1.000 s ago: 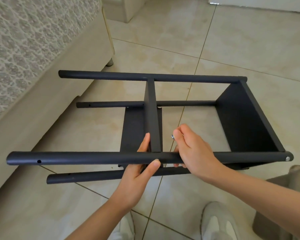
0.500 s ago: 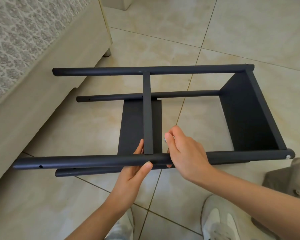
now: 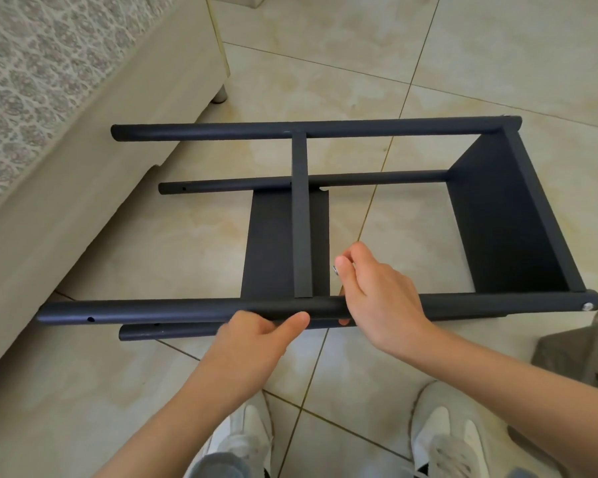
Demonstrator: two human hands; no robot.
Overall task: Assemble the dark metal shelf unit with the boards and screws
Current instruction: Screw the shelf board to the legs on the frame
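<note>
Working over shelf unit (image 3: pixel 359 127) laid on side on tiled floor (image 3: pixel 463 63), end board (image 3: pixel 504 219) at right. Left hand (image 3: pixel 252 343) now gripping near post (image 3: pixel 152 310) only, thumb over tube, fingers dropped off middle board (image 3: pixel 301 219) since half a second ago. Right hand (image 3: pixel 380 298) still pinching small silver screw (image 3: pixel 335 269) just above post. Suggests board judged seated, fixing next; hole alignment hidden

No lettering seems readable anywhere on the shelf unit (image 3: pixel 301 219).
</note>
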